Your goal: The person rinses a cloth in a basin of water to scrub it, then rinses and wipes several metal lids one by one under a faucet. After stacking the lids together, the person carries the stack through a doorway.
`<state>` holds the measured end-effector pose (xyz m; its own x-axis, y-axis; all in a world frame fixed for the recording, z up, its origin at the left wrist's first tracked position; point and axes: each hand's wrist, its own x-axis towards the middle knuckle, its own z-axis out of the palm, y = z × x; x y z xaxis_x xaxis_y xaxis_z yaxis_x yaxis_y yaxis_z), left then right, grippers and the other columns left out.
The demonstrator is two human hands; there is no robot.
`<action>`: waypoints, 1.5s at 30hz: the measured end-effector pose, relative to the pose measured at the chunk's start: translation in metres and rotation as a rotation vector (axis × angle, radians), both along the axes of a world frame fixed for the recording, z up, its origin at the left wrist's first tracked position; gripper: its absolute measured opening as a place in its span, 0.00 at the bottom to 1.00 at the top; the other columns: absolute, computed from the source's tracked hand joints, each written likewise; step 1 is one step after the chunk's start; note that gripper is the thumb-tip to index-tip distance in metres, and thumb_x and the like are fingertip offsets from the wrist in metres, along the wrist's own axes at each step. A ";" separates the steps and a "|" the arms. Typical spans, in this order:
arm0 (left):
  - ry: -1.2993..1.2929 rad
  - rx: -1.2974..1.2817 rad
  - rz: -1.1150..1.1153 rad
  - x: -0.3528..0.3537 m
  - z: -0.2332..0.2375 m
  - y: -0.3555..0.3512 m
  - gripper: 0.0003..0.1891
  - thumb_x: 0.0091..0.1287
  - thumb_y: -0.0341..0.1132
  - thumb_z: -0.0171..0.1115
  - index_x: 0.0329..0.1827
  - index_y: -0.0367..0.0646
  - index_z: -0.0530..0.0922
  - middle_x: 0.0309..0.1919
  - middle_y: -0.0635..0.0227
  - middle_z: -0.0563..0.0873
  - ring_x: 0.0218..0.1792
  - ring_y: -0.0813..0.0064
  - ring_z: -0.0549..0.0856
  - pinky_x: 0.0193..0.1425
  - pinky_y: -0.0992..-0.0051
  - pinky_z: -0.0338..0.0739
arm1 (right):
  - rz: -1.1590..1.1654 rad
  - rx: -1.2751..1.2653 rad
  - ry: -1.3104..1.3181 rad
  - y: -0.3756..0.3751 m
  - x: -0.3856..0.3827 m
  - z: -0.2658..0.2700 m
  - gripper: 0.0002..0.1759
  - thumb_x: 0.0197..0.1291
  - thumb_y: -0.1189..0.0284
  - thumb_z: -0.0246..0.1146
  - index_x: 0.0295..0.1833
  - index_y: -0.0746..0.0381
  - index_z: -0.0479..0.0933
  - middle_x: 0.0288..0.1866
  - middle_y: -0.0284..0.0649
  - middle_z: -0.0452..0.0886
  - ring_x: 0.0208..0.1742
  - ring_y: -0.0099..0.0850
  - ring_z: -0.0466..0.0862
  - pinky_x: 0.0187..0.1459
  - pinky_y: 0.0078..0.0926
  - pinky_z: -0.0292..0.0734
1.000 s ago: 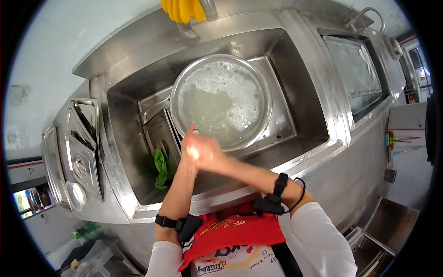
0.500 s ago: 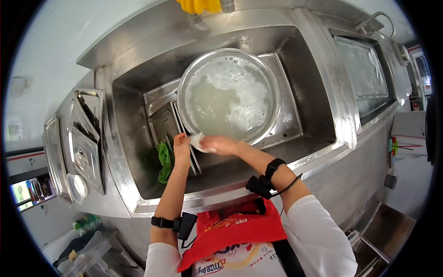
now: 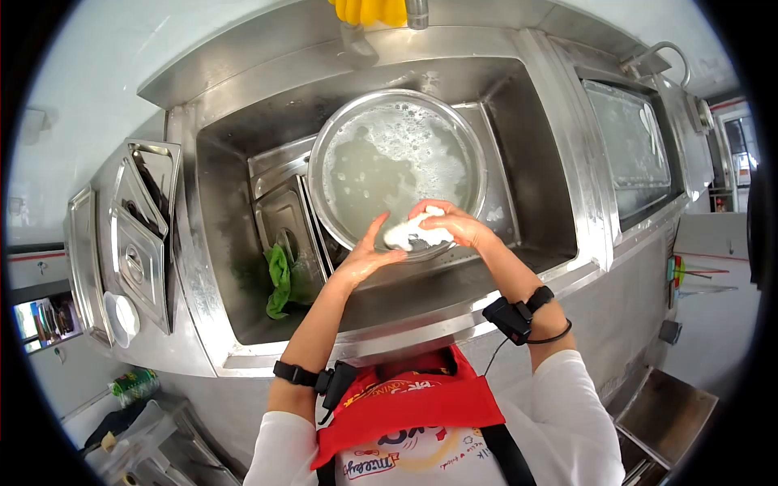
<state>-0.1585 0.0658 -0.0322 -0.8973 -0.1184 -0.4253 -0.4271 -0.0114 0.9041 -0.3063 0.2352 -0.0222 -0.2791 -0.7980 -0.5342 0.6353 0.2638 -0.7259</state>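
Observation:
A crumpled white cloth (image 3: pixel 409 234) is bunched in my right hand (image 3: pixel 459 225), whose fingers curl round it over the near rim of a big round metal basin (image 3: pixel 318 194). Cloudy, sudsy water fills the basin. My left hand (image 3: pixel 363 263) is open, thumb and fingers spread, just left of the cloth and close to the basin's lower left rim. Left of the basin, metal pans and lids (image 3: pixel 284 215) lie in the sink (image 3: pixel 519 138). A wet green cloth (image 3: pixel 278 279) drapes over them.
Steel lids and pans (image 3: pixel 144 243) lean on the left counter beside a white bowl (image 3: pixel 123 318). Yellow gloves (image 3: pixel 369 11) hang at the back near the pipe. On the right, a second sink holds a tray (image 3: pixel 628 134) under water, with a curved tap (image 3: pixel 668 50) behind.
Both hands have moved right from the sink's left side to the basin's near rim. They have come apart: the white cloth, earlier between them, is now in the right hand.

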 end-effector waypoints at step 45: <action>-0.156 0.850 0.837 -0.031 0.038 -0.013 0.29 0.59 0.60 0.51 0.43 0.40 0.69 0.34 0.63 0.78 0.37 0.66 0.80 0.43 0.63 0.76 | -0.358 0.024 1.131 -0.033 0.048 0.042 0.18 0.49 0.68 0.64 0.46 0.60 0.72 0.45 0.41 0.75 0.43 0.35 0.78 0.44 0.29 0.73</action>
<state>-0.1897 0.0526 0.0058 -0.6079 -0.2684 -0.7473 -0.1068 -0.9050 0.4118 -0.2586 0.2022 0.0194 -0.8073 -0.5719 0.1456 -0.3235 0.2225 -0.9197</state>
